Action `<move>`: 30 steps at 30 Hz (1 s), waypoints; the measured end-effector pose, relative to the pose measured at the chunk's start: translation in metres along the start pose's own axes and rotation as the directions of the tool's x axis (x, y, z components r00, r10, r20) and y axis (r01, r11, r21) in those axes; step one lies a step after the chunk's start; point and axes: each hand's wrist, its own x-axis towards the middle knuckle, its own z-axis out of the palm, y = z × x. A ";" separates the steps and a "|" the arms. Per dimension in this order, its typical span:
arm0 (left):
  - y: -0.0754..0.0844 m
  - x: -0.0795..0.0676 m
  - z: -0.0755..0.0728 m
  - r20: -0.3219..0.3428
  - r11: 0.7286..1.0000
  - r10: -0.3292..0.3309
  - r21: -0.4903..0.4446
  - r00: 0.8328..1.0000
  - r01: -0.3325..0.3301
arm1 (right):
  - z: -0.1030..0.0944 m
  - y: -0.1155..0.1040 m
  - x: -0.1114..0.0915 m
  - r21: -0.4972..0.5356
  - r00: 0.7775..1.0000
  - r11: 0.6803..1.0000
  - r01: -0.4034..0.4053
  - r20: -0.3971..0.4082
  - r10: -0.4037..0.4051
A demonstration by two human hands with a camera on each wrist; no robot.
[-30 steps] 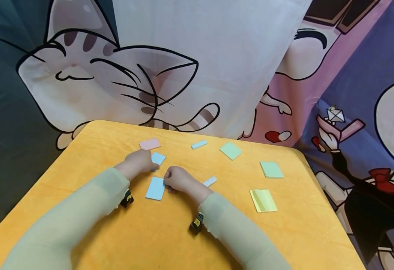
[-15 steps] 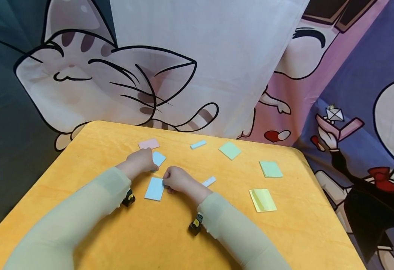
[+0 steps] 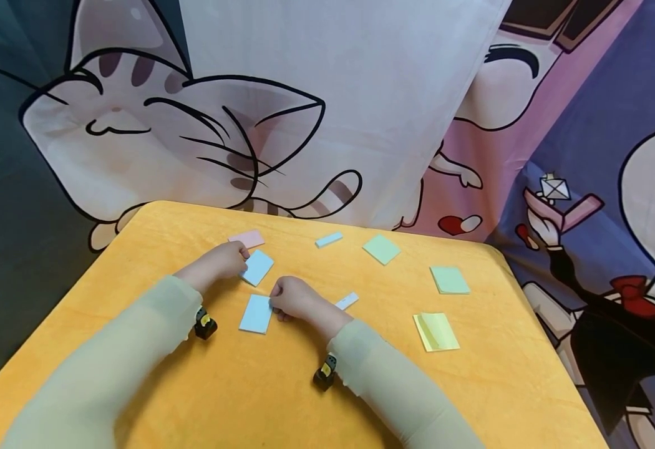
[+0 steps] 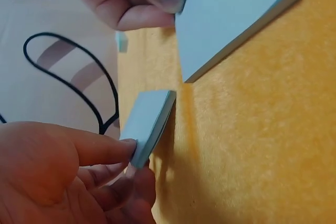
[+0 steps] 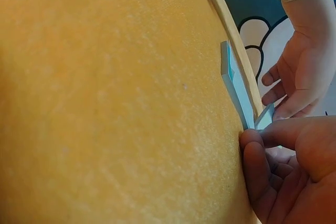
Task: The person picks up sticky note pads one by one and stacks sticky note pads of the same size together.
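Observation:
Two light blue sticky note pads are in my hands. My left hand [image 3: 219, 260] pinches the farther blue pad [image 3: 257, 268] by its left edge. In the left wrist view, that pad [image 4: 149, 111] is tilted between thumb and fingers, apart from the tabletop. My right hand [image 3: 297, 297] grips the nearer blue pad [image 3: 256, 313] at its right edge. The right wrist view shows this pad [image 5: 239, 90] edge-on, held between thumb and curled fingers. Just beyond my left hand lies a pink pad [image 3: 247, 238], partly covered by it.
Right of my hands lie two green pads [image 3: 382, 249] and a yellow pad [image 3: 436, 332] with a lifted top sheet. A narrow blue strip [image 3: 329, 239] lies toward the back, and a pale strip [image 3: 347, 300] beside my right wrist. Cartoon cloth [image 3: 361, 112] hangs behind the yellow table [image 3: 249, 399].
My left hand has shifted left and slightly away from me, its grip now on the farther blue pad's left edge, so more of that pad shows. My right hand stays in place.

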 end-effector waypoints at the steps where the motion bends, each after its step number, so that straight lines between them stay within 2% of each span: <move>1: -0.002 0.000 -0.001 0.004 1.000 0.005 -0.020 1.000 -0.005 | 0.000 0.000 0.000 0.004 1.000 1.000 -0.002 0.000 0.002; 8: -0.017 0.002 -0.006 0.047 0.983 -0.043 -0.178 0.998 0.050 | -0.001 0.000 0.000 0.035 1.000 0.999 -0.014 0.004 0.013; 11: -0.022 -0.002 -0.009 0.056 0.975 -0.062 -0.212 0.996 0.072 | -0.001 0.001 0.000 0.049 1.000 0.999 -0.008 0.008 0.007; 17: -0.029 -0.015 -0.012 0.081 0.964 -0.088 -0.246 0.993 0.105 | 0.000 0.004 0.000 0.063 1.000 0.998 -0.003 0.007 0.002; 23: -0.039 -0.032 -0.016 0.076 0.953 -0.107 -0.276 0.991 0.124 | -0.001 0.003 0.000 0.072 1.000 0.997 -0.003 0.014 0.002; 30: -0.050 -0.056 -0.012 0.097 0.948 -0.058 -0.307 0.994 0.086 | -0.001 0.003 -0.001 0.083 1.000 0.997 -0.003 0.017 0.001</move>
